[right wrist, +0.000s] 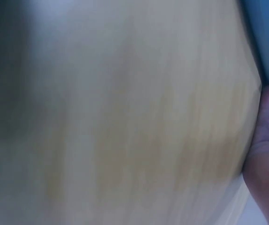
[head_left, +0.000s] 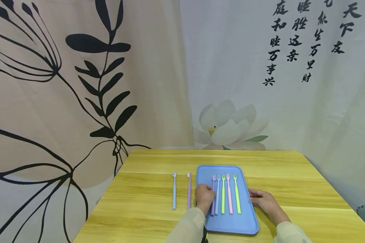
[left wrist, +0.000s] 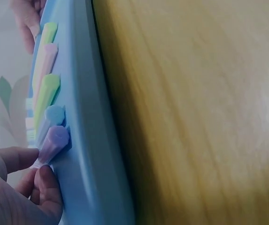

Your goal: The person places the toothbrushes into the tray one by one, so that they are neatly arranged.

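A blue tray (head_left: pixel 231 225) lies on the table, with several toothbrushes side by side in it, heads toward the far end. My left hand (head_left: pixel 205 198) is over the tray's left side. Its thumb and fingertips pinch the purple toothbrush (left wrist: pixel 55 140), leftmost in the row. Right beside that one lies a blue toothbrush (head_left: pixel 217 199), then a green toothbrush (head_left: pixel 223 197), a pink toothbrush (head_left: pixel 229 197) and a yellow-green toothbrush (head_left: pixel 237 197). At the tray's right edge, my right hand (head_left: pixel 266 201) grips the rim between thumb and fingers.
Left of the tray, another blue toothbrush (head_left: pixel 174 192) and another purple toothbrush (head_left: pixel 189 192) lie on the wooden table (head_left: pixel 140 202). A printed curtain (head_left: pixel 158 84) hangs behind the table's far edge.
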A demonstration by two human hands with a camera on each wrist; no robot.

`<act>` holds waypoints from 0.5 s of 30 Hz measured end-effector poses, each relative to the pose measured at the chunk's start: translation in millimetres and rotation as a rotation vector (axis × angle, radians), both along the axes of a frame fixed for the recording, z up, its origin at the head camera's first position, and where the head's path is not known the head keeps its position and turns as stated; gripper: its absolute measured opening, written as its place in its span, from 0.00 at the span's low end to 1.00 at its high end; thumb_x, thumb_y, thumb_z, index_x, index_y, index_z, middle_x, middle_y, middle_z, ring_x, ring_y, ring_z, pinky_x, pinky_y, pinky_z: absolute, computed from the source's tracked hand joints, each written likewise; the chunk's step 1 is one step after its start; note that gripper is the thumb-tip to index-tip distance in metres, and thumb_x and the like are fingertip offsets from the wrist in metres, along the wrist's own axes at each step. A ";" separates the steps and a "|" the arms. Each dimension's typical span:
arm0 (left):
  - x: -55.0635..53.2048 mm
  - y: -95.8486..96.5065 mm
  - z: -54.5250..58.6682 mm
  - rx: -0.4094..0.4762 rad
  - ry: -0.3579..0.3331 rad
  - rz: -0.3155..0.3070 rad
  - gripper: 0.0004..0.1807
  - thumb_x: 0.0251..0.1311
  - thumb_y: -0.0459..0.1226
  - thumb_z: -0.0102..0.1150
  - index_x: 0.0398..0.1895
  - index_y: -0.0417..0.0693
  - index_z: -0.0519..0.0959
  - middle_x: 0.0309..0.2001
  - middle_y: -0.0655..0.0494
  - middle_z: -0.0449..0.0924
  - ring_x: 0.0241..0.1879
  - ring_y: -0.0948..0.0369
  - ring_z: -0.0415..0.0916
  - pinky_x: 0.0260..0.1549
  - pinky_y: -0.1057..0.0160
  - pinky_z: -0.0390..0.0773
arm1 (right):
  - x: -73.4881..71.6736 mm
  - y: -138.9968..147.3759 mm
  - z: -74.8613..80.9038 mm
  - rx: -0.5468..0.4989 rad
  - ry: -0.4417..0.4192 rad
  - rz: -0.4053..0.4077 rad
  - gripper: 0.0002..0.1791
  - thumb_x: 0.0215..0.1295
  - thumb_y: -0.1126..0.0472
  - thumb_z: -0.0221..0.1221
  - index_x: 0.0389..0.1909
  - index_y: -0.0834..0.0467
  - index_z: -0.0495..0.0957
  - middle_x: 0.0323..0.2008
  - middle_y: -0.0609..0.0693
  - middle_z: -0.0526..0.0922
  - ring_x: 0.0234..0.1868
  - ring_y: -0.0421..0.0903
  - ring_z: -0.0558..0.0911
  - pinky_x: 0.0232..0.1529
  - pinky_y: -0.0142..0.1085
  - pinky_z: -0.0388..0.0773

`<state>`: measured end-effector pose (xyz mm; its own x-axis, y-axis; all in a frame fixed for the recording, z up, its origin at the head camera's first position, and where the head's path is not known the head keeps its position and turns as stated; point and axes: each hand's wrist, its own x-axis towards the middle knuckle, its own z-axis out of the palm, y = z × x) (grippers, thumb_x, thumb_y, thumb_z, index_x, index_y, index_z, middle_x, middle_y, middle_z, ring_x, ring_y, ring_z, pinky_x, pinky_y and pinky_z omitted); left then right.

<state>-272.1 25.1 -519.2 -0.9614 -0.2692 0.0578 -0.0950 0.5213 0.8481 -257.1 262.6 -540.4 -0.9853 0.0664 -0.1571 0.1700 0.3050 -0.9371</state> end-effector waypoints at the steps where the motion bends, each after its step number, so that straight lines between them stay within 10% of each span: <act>1: -0.1 -0.5 -0.3 -0.014 0.017 -0.001 0.04 0.46 0.26 0.69 0.25 0.40 0.84 0.25 0.53 0.79 0.27 0.58 0.76 0.28 0.59 0.81 | 0.0 0.1 -0.3 -0.001 -0.003 -0.003 0.27 0.64 0.72 0.61 0.63 0.73 0.70 0.51 0.62 0.79 0.48 0.48 0.80 0.47 0.40 0.81; 15: -6.8 -10.4 1.1 0.019 0.039 -0.029 0.04 0.48 0.27 0.68 0.29 0.39 0.84 0.27 0.54 0.80 0.28 0.58 0.76 0.29 0.58 0.81 | 1.0 0.2 1.3 -0.002 0.003 0.009 0.27 0.64 0.71 0.61 0.64 0.74 0.69 0.50 0.62 0.79 0.48 0.48 0.79 0.48 0.41 0.81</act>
<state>-278.9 14.7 -518.1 -0.9660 -0.2425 0.0900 -0.0470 0.5067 0.8608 -256.0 262.8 -539.1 -0.9864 0.0569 -0.1542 0.1643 0.3045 -0.9382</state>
